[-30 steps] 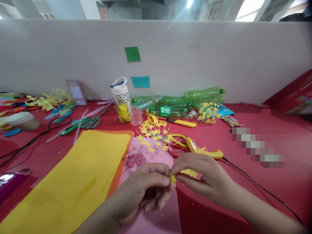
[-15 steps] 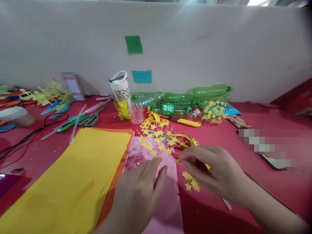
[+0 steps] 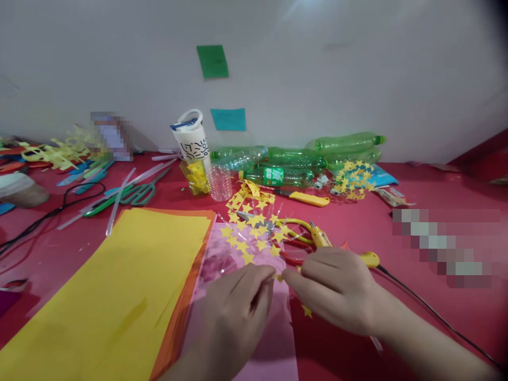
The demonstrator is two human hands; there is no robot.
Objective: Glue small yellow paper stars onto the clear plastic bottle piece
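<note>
Over the pink sheet, my left hand and my right hand meet with fingertips pinched. Between them shows a small yellow paper star, mostly hidden by the fingers. Just beyond the fingertips, several yellow stars on clear strips lie over the sheet's far end. Another loose star lies partly under my right hand. Behind that hand are pliers with yellow and red handles and a yellow-handled tool with a metal tip.
Yellow paper lies over orange sheets at left. Green-handled scissors and clear strips lie beyond. Green plastic bottles, a clear plastic cup, a white tumbler and a yellow cutter stand or lie along the wall. A black cord runs right.
My right hand has moved left and down to meet my left hand, bringing a small star. My left thumb and fingers have closed from a spread pose. The view has shifted slightly.
</note>
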